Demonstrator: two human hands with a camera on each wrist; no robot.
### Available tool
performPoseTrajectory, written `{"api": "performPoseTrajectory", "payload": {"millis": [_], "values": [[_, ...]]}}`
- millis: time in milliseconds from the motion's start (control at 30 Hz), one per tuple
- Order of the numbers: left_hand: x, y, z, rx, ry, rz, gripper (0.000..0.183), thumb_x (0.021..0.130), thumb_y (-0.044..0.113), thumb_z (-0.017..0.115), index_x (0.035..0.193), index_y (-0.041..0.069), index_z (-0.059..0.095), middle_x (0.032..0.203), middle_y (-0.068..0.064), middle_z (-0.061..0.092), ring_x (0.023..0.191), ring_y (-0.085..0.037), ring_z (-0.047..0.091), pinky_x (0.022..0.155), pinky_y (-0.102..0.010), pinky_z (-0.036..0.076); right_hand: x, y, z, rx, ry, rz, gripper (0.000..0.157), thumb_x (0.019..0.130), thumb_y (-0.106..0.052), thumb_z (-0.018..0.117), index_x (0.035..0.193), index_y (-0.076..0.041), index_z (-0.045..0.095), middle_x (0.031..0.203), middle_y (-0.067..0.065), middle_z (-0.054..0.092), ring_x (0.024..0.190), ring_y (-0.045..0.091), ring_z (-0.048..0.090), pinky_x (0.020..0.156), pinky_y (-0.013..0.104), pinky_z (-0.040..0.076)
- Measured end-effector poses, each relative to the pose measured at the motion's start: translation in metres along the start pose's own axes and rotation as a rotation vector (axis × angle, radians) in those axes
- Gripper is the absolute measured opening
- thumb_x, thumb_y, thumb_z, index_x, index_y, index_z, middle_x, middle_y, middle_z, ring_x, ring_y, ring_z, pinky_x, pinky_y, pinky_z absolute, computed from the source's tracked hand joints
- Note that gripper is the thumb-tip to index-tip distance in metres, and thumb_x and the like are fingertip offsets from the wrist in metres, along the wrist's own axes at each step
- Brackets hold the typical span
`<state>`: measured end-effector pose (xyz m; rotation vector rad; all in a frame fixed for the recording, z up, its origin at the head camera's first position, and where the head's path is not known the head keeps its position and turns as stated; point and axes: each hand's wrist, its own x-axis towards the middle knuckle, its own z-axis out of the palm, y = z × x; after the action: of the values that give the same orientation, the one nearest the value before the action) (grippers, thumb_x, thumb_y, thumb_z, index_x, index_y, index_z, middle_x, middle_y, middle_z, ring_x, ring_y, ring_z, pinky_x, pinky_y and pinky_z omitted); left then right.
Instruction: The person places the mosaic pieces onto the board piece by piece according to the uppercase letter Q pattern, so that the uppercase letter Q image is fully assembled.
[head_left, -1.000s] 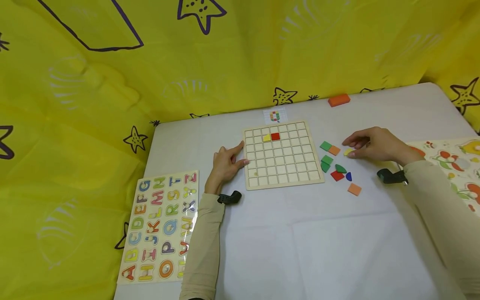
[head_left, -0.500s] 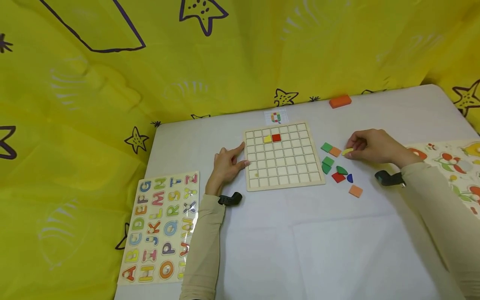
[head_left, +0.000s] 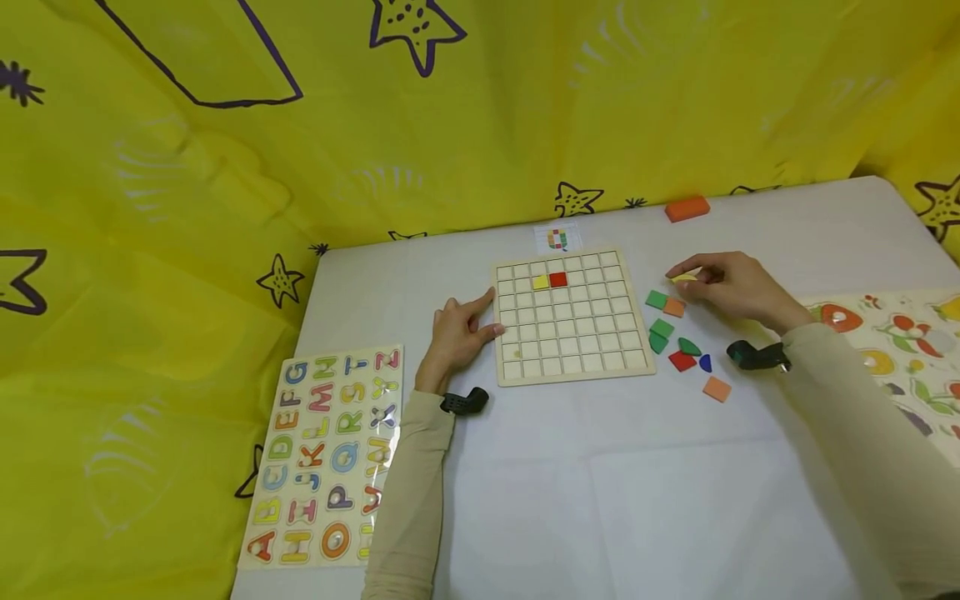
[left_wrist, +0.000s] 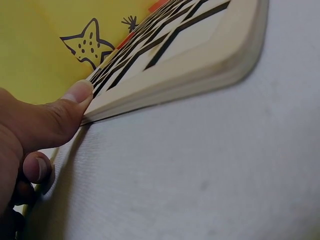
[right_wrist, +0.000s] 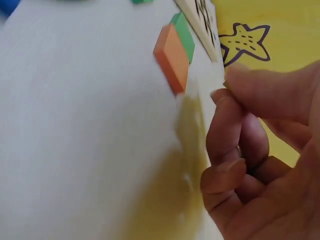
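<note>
A wooden grid board (head_left: pixel 570 329) lies flat on the white-covered table. A yellow tile (head_left: pixel 542 282) and a red tile (head_left: pixel 558 279) sit side by side in its upper cells. My left hand (head_left: pixel 454 335) touches the board's left edge with thumb and index finger spread apart; the left wrist view shows the thumb (left_wrist: pixel 77 95) against the edge. Right of the board, my right hand (head_left: pixel 727 287) pinches a yellow rounded tile (head_left: pixel 683 278) between thumb and index finger, raised over the table. In the right wrist view the fingers hide nearly all of that tile.
Loose green, red, blue and orange tiles (head_left: pixel 674 307) lie between board and right hand. A small pattern card (head_left: pixel 557 239) sits behind the board. An orange block (head_left: pixel 687 209) is at the back. An alphabet puzzle (head_left: pixel 322 454) lies left, a fruit puzzle (head_left: pixel 900 342) right.
My right hand has taken hold of the yellow rounded tile, lifted it from the table and moved left and back towards the board. The left hand stays at the board's edge.
</note>
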<state>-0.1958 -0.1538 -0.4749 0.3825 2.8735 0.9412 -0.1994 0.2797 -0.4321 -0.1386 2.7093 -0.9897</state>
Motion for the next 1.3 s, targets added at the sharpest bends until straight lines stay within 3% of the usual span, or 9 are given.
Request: {"api": "performPoseTrajectory", "payload": {"millis": [300,633,1067,1300], "values": [[0.001,-0.001,0.000,0.011,-0.001,0.011,0.069,0.095,0.037,0.079,0.157,0.020,0.053,0.072,0.002,0.044,0.076,-0.017,0.033,0.083,-0.035,0.023,0.013,-0.009,0.017,0.123,0.145,0.000,0.045,0.099,-0.034,0.077,0.136,-0.008,0.073,0.122,0.020,0.069,0.089,0.010,0.059,0.071,0.015,0.046],[0.001,-0.001,-0.001,0.009,0.009,0.024,0.069,0.095,0.037,0.079,0.157,0.018,0.054,0.071,0.002,0.045,0.076,-0.016,0.033,0.082,-0.035,0.023,0.031,-0.031,0.037,0.205,0.144,-0.001,0.042,0.099,-0.028,0.077,0.136,-0.007,0.072,0.122,0.020,0.068,0.095,0.019,0.061,0.073,0.011,0.048],[0.002,-0.002,0.000,0.001,0.011,0.028,0.069,0.095,0.037,0.079,0.157,0.019,0.054,0.071,0.003,0.043,0.075,-0.016,0.031,0.082,-0.034,0.023,0.057,-0.058,0.061,0.287,0.088,-0.033,0.042,0.097,-0.028,0.080,0.135,-0.010,0.074,0.124,0.016,0.068,0.099,0.024,0.055,0.082,0.025,0.043],[0.001,-0.003,0.000,-0.006,0.013,0.025,0.069,0.095,0.037,0.079,0.157,0.019,0.054,0.071,0.003,0.042,0.074,-0.015,0.030,0.082,-0.035,0.022,0.062,-0.072,0.068,0.215,0.082,-0.063,0.039,0.096,-0.023,0.081,0.132,-0.008,0.075,0.131,0.020,0.064,0.102,0.030,0.052,0.087,0.039,0.041]]}}
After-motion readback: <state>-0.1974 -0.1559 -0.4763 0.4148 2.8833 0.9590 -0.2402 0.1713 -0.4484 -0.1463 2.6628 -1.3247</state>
